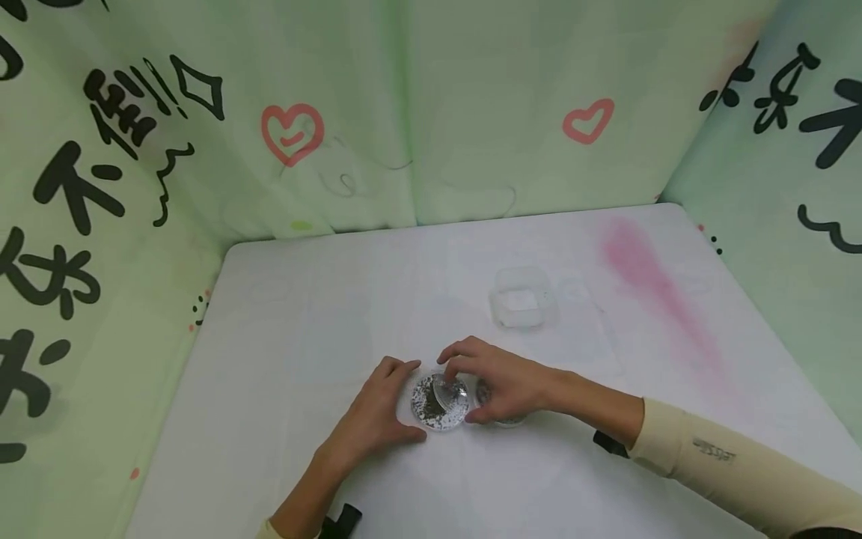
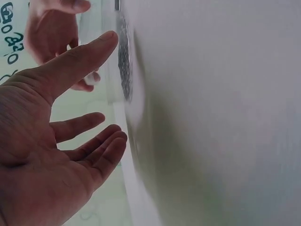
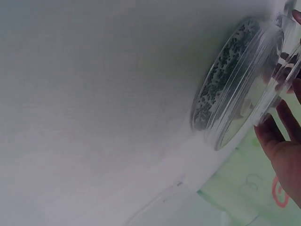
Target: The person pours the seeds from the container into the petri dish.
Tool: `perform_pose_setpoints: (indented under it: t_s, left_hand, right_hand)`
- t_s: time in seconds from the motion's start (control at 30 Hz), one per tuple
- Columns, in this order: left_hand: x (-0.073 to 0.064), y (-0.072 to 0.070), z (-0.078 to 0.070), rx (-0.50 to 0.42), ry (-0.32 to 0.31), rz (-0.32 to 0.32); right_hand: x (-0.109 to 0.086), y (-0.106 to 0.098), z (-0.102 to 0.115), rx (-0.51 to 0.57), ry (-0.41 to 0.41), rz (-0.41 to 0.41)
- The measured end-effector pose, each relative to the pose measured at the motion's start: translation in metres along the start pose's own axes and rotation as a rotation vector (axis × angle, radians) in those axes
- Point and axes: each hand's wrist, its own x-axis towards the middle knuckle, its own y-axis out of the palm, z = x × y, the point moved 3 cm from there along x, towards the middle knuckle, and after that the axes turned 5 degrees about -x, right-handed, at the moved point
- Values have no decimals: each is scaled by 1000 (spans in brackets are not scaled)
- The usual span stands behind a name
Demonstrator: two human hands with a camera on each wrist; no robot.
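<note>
A clear round dish (image 1: pixel 424 410) with dark flakes in it stands on the white table. In the left wrist view the same dark flakes (image 2: pixel 124 61) show past the thumb. My left hand (image 1: pixel 377 415) is beside the dish on its left, thumb and fingers spread apart, holding nothing. My right hand (image 1: pixel 508 378) pinches a clear round lid-like piece (image 3: pixel 277 89) by its rim, tilted above the dishes. Beneath that hand a second clear round dish (image 1: pixel 509 421) is partly hidden; its dark flakes (image 3: pixel 225 70) show in the right wrist view.
A clear rectangular plastic box (image 1: pixel 521 299) stands behind the right hand. Pink staining (image 1: pixel 653 277) marks the right part of the white table (image 1: pixel 303 337). Pale green curtains (image 1: pixel 471 112) with black writing and red hearts rise at the back and both sides.
</note>
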Motion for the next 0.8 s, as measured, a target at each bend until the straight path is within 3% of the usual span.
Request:
perform_pose_setpoints:
  t_s: [0.37,0.8]
  left_hand:
    - [-5,-11,3,10,-61,-38]
    - [-12,-16,9,71,-87,-76]
  right_hand:
    - [11,14,15,-139,-104,89]
    - [13,15,17,-227,-185,54]
